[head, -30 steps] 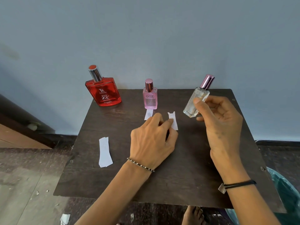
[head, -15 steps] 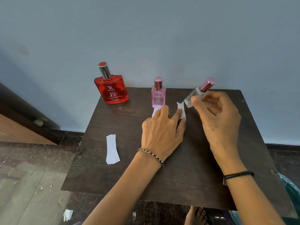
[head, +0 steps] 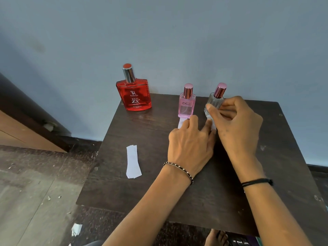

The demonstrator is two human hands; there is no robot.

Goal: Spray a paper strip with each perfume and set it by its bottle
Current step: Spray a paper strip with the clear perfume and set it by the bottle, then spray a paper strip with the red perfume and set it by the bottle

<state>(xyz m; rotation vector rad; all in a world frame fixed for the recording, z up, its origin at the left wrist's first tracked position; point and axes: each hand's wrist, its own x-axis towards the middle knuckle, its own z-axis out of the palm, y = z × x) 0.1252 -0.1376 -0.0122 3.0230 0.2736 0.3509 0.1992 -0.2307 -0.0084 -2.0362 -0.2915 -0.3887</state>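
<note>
While the right hand (head: 236,125) curls round the clear bottle (head: 213,102), the left hand (head: 190,144) lies palm down, fingers straight, pressing a strip (head: 213,126) onto the surface (head: 159,183).

Red bottle (head: 134,96), pink bottle (head: 186,108), clear bottle (head: 213,102) in a row; white paper strips (head: 133,161) before them.

we see the clear bottle (head: 213,102) come down: no longer tilted in the air, it now stands upright just beside the pink bottle (head: 186,107), the right hand (head: 236,128) gripping it. the left hand (head: 191,144) sits further back on the table (head: 266,157), and the paper strip (head: 213,126) under its fingers now lies right before the clear bottle.
</note>
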